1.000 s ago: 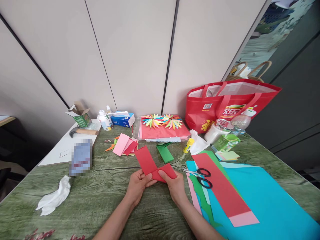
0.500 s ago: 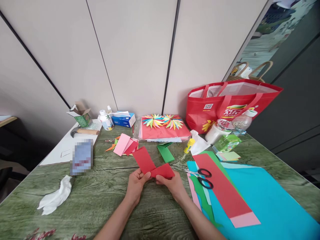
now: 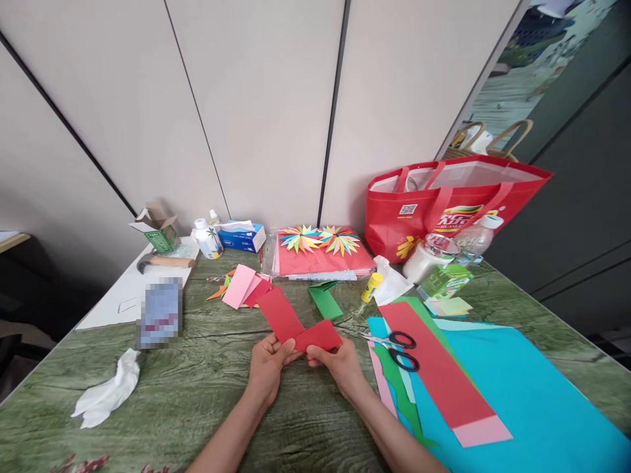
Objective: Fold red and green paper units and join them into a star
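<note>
Over the table (image 3: 192,387), front centre: folded red paper (image 3: 298,331), two flaps splayed in a V, between the person's hands.
Left hand (image 3: 269,369): gripping red paper near the fold, thumb on top.
Right hand (image 3: 338,365): pinching lower edge of the right flap.
Green folded paper (image 3: 326,302): on table, just beyond the red piece, apart.
Pink paper slips (image 3: 239,286): beyond left hand, fanned over red ones.
Scissors (image 3: 401,351): right of right hand, lying on coloured sheets (image 3: 522,387).
Glue stick (image 3: 371,287): beside white tissue (image 3: 392,281).
</note>
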The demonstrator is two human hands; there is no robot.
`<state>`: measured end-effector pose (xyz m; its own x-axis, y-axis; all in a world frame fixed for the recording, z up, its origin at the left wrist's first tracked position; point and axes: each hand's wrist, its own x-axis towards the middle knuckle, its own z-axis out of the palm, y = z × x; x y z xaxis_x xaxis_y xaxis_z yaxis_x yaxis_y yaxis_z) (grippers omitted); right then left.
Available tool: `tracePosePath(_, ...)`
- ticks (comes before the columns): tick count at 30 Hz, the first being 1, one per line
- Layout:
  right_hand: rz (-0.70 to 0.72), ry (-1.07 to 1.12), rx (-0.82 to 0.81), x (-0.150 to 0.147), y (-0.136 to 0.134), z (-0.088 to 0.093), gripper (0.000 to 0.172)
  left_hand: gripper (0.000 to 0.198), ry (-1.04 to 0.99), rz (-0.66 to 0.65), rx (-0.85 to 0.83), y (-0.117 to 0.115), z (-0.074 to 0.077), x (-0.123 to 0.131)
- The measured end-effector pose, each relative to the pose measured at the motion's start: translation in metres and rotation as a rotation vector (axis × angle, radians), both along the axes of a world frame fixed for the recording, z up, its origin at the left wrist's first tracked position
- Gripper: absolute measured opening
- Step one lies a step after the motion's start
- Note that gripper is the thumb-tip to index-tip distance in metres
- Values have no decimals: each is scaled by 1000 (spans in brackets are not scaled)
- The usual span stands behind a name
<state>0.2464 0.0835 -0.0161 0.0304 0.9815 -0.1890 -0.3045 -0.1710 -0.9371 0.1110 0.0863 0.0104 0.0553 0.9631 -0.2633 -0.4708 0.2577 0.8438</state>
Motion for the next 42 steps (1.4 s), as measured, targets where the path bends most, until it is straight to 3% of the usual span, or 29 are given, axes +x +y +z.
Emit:
tracePosePath(7,81,-52,18,-1,-1,0,31,33,-22,10,15,-2,3,2)
tracePosePath(13,-42,-201,2,-7,-3,-5,25,31,-17,-40,55,-6,-2,6)
tracePosePath(23,15,-30,-12,-4,-2,8,29,33,-3,4,20,-3,2,3)
tracePosePath(26,25,121,-24,-2,-2,6,35,33,-7,52,10,-2,3,2)
tracePosePath(30,-12,133,22,-1,-3,1,36,34,-8,66,-7,0,4,0)
tracePosePath(36,-21,176,-4,-1,-1,2,36,29,-23,7,35,-2,-1,3)
tracePosePath(42,-79,256,-35,1,0,2,25,33,95,-97,120,-10,-1,13)
